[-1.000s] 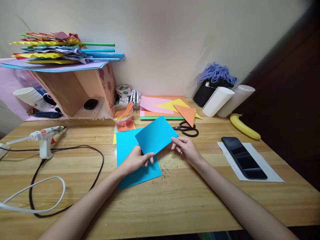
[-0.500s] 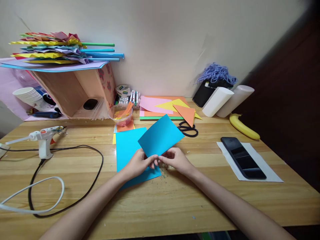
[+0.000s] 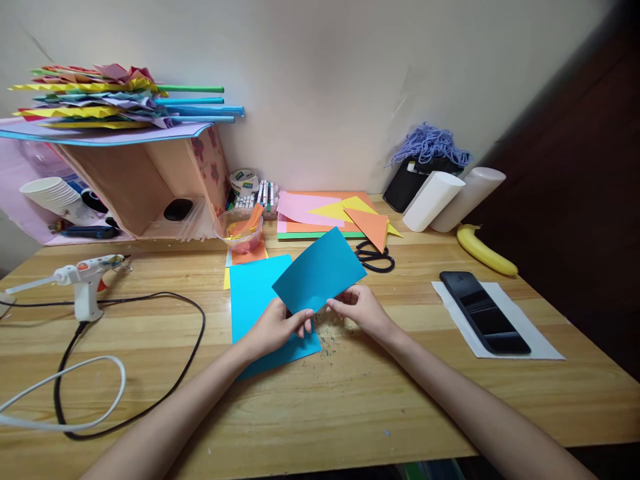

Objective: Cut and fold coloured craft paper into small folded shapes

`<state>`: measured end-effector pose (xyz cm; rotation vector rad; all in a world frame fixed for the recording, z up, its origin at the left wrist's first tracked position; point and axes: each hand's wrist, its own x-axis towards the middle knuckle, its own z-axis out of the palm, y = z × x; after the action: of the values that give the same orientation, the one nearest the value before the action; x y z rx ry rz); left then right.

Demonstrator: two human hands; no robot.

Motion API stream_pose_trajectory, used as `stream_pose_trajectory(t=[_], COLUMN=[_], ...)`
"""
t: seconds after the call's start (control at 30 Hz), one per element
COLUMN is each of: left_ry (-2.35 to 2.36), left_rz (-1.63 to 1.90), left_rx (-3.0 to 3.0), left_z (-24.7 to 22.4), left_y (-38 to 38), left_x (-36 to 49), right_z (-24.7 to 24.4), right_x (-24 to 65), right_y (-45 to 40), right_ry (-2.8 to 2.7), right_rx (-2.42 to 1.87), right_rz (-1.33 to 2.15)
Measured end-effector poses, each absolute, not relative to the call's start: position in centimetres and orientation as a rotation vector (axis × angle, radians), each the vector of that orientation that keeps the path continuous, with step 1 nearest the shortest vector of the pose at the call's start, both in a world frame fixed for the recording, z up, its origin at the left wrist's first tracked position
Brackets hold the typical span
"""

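A blue paper piece (image 3: 320, 270) is held up above the table, tilted. My left hand (image 3: 283, 327) pinches its lower corner between thumb and fingers. My right hand (image 3: 357, 309) is closed at the paper's lower right edge, thumb and fingertips together on it. Under my left hand, a larger blue sheet (image 3: 253, 290) lies flat on the wooden table. Black-handled scissors (image 3: 375, 258) lie behind the held paper, partly beneath an orange paper triangle (image 3: 369, 225).
A glue gun (image 3: 87, 283) with looping cables stands left. A clear bowl (image 3: 239, 232) and coloured sheets (image 3: 320, 233) are at the back. A phone (image 3: 483, 313) on white paper and a banana (image 3: 485, 250) are right. Table (image 3: 350, 413) has small scraps.
My right hand has slid slightly right and up along the paper's edge, away from my left hand. The held paper has turned a little. The whole view has shifted slightly.
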<state>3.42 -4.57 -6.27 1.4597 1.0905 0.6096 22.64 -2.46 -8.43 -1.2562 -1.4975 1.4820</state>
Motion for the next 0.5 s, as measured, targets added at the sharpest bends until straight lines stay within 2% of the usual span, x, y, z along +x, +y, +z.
stream_pose_trajectory(t=[0.4,0.5], left_ry=[1.166,1.166], left_rz=[0.575,0.531], left_rx=[1.489,1.518], left_z=[-6.6,-6.2], left_y=[-4.1,-4.0], left_x=[2.4,2.1], right_z=[-7.6,-7.1], right_x=[27.8,28.2], right_y=[0.7,0.7], right_ry=[-1.381,-1.321], right_rx=[-1.331,-1.282], right_rz=[1.012,1.036])
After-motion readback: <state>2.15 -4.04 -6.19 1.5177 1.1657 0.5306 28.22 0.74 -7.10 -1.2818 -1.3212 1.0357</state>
